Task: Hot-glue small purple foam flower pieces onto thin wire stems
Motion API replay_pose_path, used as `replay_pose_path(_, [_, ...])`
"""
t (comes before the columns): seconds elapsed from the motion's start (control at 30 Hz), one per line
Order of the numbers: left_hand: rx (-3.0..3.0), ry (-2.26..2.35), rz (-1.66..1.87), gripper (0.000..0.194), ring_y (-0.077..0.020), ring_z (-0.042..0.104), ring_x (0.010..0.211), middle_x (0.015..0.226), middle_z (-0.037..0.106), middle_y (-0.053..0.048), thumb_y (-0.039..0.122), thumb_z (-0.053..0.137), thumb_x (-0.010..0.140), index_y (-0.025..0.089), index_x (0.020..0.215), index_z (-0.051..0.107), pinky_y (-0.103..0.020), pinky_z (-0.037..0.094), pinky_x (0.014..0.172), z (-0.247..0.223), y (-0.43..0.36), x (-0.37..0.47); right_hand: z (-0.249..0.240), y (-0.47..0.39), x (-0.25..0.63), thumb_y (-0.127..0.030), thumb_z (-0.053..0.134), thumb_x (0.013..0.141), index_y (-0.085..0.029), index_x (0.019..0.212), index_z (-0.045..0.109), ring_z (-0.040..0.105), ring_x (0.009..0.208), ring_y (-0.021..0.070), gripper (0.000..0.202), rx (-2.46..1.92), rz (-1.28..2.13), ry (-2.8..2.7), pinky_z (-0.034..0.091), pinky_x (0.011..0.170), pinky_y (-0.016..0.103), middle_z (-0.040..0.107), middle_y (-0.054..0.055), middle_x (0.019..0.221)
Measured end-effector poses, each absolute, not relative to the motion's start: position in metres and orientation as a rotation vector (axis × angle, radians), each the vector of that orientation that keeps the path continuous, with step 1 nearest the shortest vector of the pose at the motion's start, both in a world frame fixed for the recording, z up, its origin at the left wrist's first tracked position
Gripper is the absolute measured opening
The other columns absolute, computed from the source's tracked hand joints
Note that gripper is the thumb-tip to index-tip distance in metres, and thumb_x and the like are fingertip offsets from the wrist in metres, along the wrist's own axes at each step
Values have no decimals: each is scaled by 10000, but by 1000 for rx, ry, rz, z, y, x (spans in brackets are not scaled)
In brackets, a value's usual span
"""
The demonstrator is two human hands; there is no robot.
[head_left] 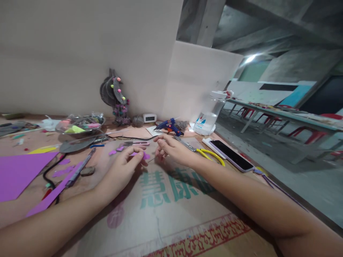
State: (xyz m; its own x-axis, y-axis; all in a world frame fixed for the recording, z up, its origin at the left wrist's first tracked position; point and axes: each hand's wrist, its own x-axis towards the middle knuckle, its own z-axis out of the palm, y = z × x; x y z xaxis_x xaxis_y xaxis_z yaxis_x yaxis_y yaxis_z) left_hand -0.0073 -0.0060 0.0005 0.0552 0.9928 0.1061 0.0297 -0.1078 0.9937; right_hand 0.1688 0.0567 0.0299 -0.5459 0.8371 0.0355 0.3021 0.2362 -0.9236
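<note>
My left hand (130,160) is closed in a pinch on a small purple cut-out piece (146,156), which looks like craft foam or paper. Its edges stick out past the fingertips. Just to the right, my right hand (170,148) has curled fingers, and a thin wire-like strand (151,160) runs from them toward the left fingertips. What exactly the right fingers pinch is partly hidden. Behind the hands lie thread snips (136,143) with pink handles and a few more purple scraps (116,150). Yellow-handled pliers (209,154) rest beyond my right wrist.
A blue glue gun (168,125), a small white digital clock (149,118) and a water jug (207,114) stand at the back. A grey ornament with coloured beads (114,89) leans there too. Purple sheet (24,173) lies left; a phone (232,155) lies right, near the table edge.
</note>
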Motion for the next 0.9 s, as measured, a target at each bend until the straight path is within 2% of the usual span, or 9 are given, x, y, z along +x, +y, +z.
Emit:
replay_pose_path(0.1, [1531, 1081, 1153, 170, -162, 618, 626, 706, 644, -21, 370, 510, 842, 207, 828, 554, -288, 484, 615, -4, -10, -3, 27, 55, 167, -388, 320, 967, -207, 1033, 405, 591, 544, 115, 210, -1039, 1347, -1934, 498, 531, 253, 573, -15, 678])
replay_pose_path(0.23, [1516, 1035, 1093, 178, -180, 623, 717, 802, 662, -38, 366, 519, 825, 200, 786, 572, -300, 488, 677, -10, -7, 0, 24, 45, 163, -467, 382, 932, -203, 1047, 415, 625, 658, 126, 289, -886, 1375, -1867, 522, 632, 279, 603, 18, 776])
replay_pose_path(0.4, [1509, 1097, 1106, 171, -169, 585, 702, 681, 624, -7, 323, 562, 773, 169, 707, 596, -267, 440, 684, -5, 0, -2, 27, 38, 159, -531, 415, 895, -210, 1062, 420, 637, 737, 148, 362, -679, 1395, -1827, 523, 701, 321, 598, 56, 875])
replay_pose_path(0.57, [1259, 1138, 1224, 173, -132, 519, 622, 627, 551, 26, 328, 572, 757, 171, 687, 558, -233, 402, 609, 0, 1, -8, 34, 44, 176, -465, 405, 918, -234, 1102, 451, 634, 749, 148, 299, -847, 957, -2010, 536, 693, 357, 551, 92, 1125])
replay_pose_path(0.67, [1153, 1104, 1294, 134, -124, 520, 659, 678, 549, 24, 297, 580, 744, 170, 705, 563, -225, 410, 636, -2, 4, -11, 31, 40, 193, -372, 486, 899, -218, 1095, 569, 565, 1073, 235, 263, -973, 717, -2366, 427, 956, 458, 596, 104, 1167])
replay_pose_path(0.7, [1149, 1100, 1301, 127, -124, 522, 675, 691, 554, 20, 291, 579, 743, 169, 708, 569, -224, 411, 646, -2, 5, -12, 30, 37, 197, -350, 540, 871, -213, 1140, 579, 479, 1203, 255, 305, -952, 731, -2492, 355, 1032, 469, 562, 109, 1254])
replay_pose_path(0.77, [1160, 1105, 1305, 136, -129, 522, 686, 689, 557, 16, 299, 577, 744, 169, 703, 577, -226, 408, 651, -2, 5, -12, 35, 29, 199, -318, 568, 859, -212, 1196, 582, 391, 1297, 234, 354, -815, 948, -2640, 291, 1090, 431, 510, 88, 1342])
replay_pose_path(0.83, [1177, 1120, 1301, 150, -135, 520, 678, 676, 559, 17, 317, 577, 741, 173, 698, 583, -229, 404, 635, 0, 3, -11, 51, 19, 196, -285, 461, 925, -210, 1108, 644, 529, 1167, 168, 269, -659, 1236, -2533, 374, 1034, 360, 630, 61, 1187])
replay_pose_path(0.9, [1215, 1187, 1267, 137, -139, 515, 673, 691, 573, 11, 305, 584, 731, 171, 702, 595, -231, 392, 612, 4, 0, -9, 73, 4, 190, -273, 483, 919, -224, 1107, 639, 628, 952, 120, 250, -559, 1316, -2235, 484, 875, 284, 690, 26, 1007])
